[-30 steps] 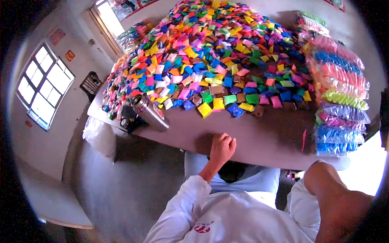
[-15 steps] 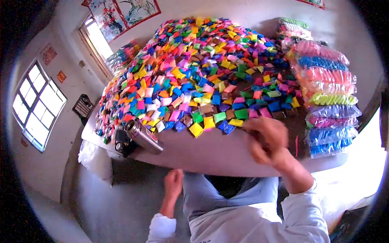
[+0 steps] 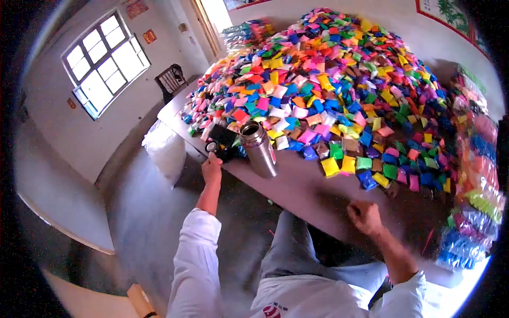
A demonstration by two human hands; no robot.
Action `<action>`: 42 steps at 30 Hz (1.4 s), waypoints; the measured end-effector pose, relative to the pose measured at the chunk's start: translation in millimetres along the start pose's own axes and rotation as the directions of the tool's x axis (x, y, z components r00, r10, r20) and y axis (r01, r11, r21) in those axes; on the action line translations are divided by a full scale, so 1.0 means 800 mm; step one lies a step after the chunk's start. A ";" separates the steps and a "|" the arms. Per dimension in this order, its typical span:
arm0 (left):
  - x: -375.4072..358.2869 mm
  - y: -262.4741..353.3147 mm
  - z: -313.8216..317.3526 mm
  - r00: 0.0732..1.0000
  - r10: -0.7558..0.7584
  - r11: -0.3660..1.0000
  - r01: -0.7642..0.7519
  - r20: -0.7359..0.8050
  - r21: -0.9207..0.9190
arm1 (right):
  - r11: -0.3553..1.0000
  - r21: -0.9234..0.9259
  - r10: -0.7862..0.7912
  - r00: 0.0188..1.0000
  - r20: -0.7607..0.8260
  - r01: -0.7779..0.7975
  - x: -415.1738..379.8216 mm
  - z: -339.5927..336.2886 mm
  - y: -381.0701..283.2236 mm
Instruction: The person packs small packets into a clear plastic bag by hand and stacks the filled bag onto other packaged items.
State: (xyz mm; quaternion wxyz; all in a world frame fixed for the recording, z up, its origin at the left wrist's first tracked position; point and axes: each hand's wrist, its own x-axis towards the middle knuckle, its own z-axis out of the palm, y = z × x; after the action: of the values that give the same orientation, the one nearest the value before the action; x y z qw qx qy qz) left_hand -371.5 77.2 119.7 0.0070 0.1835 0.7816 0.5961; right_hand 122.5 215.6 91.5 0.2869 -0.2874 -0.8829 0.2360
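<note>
My left hand (image 3: 211, 167) reaches to the table's left edge, its fingers at a small round silver-and-black item (image 3: 211, 147) beside a black object (image 3: 223, 136). An uncapped steel thermos (image 3: 260, 151) stands just right of it. My right hand (image 3: 364, 216) is curled over the table's front part, below the nearest packets; whether anything is inside its fingers is hidden. A big heap of small colourful packets (image 3: 339, 85) covers much of the table (image 3: 297, 185).
Clear bags of packets in sorted colours (image 3: 477, 196) line the right side. More bagged packets (image 3: 246, 34) lie at the back left. A white plastic bag (image 3: 165, 151) hangs by the left edge. Behind stands a dark chair (image 3: 170, 82).
The view has turned left. My left hand has gone from beside my lap up to the small item at the table edge. My right hand has drawn back from the packets.
</note>
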 end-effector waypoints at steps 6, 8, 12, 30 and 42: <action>0.028 -0.030 0.043 0.994 0.097 0.995 -0.095 -0.050 0.030 | 0.979 0.195 -0.073 0.996 0.060 0.060 0.028 0.029 -0.059; 0.001 0.003 0.039 1.000 0.014 1.000 -0.015 -0.024 -0.022 | 0.979 0.188 -0.091 0.993 0.078 0.075 0.041 0.047 -0.068; -0.004 -0.025 0.026 0.991 -0.116 0.921 0.134 0.072 -0.366 | 0.949 0.282 -0.156 0.987 0.024 0.143 0.070 0.087 -0.102; -0.363 -0.153 0.075 0.807 0.250 0.801 -0.482 0.535 0.354 | 0.917 0.125 -0.345 0.910 -0.229 0.379 0.328 0.362 -0.287; -0.324 -0.130 0.086 0.708 0.278 0.783 -0.559 0.649 0.273 | 0.992 -0.119 -0.082 0.881 -0.466 0.029 0.461 0.483 -0.232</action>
State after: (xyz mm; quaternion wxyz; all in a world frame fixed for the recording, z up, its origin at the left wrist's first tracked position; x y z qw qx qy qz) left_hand -143.0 41.7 -51.0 0.0606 0.5288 0.7923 0.2983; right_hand -442.0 220.5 56.3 0.4830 -0.3256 -0.8063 0.1028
